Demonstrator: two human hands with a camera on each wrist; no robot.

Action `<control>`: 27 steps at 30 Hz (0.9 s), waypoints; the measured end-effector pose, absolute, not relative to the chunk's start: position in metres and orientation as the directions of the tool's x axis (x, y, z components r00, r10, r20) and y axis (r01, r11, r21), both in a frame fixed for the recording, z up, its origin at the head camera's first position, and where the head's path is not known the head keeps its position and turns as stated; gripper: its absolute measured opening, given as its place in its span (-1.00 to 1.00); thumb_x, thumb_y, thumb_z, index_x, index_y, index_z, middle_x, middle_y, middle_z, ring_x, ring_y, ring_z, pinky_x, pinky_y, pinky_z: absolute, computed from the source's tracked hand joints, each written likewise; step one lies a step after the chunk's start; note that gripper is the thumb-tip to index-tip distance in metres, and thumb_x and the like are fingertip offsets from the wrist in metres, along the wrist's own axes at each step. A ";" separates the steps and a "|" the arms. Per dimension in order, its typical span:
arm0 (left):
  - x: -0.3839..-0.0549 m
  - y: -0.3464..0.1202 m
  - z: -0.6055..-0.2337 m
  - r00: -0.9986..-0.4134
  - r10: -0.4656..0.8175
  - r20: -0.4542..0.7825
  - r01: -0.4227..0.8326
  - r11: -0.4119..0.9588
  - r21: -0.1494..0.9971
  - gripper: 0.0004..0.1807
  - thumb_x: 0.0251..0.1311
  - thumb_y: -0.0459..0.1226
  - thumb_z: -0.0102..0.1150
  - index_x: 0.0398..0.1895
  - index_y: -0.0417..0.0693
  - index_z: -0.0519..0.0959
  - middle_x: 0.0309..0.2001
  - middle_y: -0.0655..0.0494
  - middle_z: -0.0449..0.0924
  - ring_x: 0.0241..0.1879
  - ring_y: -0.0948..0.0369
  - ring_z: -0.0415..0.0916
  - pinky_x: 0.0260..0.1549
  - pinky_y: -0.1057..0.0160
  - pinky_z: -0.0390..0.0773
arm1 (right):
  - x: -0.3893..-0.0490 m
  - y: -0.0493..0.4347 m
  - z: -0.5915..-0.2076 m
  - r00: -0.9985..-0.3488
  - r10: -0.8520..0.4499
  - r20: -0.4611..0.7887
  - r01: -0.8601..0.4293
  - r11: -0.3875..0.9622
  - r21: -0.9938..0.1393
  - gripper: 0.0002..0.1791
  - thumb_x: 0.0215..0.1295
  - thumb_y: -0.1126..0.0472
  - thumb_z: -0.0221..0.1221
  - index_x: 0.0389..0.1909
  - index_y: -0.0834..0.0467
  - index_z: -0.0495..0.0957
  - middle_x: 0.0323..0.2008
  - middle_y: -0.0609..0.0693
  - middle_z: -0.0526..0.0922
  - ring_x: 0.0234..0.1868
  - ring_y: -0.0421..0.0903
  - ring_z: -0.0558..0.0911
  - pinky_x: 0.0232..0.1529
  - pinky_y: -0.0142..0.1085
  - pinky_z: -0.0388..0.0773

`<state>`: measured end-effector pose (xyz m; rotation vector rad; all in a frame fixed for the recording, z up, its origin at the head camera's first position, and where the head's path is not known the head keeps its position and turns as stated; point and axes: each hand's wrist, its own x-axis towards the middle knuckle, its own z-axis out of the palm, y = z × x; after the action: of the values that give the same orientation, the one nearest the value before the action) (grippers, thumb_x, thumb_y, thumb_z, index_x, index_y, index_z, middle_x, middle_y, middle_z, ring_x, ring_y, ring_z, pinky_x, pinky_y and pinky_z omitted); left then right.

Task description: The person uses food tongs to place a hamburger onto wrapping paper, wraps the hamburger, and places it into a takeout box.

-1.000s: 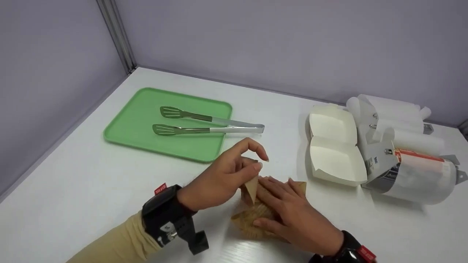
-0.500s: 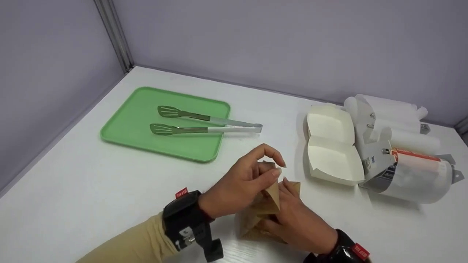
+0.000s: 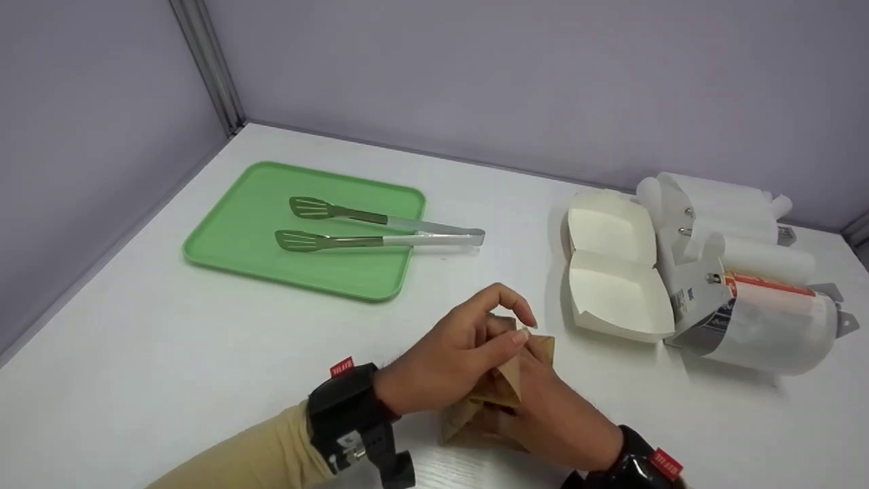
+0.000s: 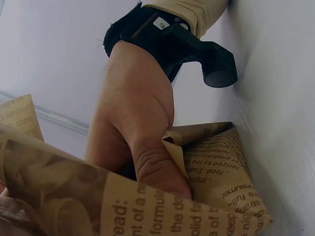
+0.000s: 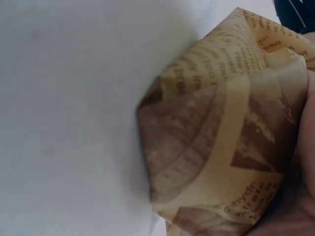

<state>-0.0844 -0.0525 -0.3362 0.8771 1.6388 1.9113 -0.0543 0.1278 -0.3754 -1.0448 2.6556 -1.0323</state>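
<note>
Brown printed paper [image 5: 221, 128] lies folded nearer the viewer than the green tray [image 3: 234, 234] and right of it, its inside mostly hidden. The left hand [image 3: 458, 360] pinches its raised flap; the right hand [image 3: 567, 424] lies against it, those fingers too covered to tell their grip. Tongs [image 3: 400, 240] overhang the tray; farther right of it, a white box [image 3: 618, 299] gapes.

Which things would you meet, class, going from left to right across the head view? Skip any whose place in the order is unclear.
Green tray, left hand, right hand, open white box, rolls.
</note>
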 end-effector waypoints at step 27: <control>-0.092 -0.081 -0.343 -0.595 0.767 0.241 0.604 0.228 0.764 -0.58 0.29 -0.25 0.34 0.11 -0.01 0.36 -0.23 0.19 0.52 -0.31 0.42 0.45 -0.32 0.45 0.57 | -0.059 0.124 -0.377 -0.759 -0.640 0.120 -0.496 0.448 -0.744 -0.74 0.36 -0.02 0.29 -0.07 0.01 0.54 -0.19 -0.21 0.56 -0.14 -0.32 0.52 -0.10 -0.42 0.52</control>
<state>-0.0916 -0.0813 -0.3427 1.3069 2.3093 1.2998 -0.0587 0.1244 -0.3771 -0.9986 2.5171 -1.2019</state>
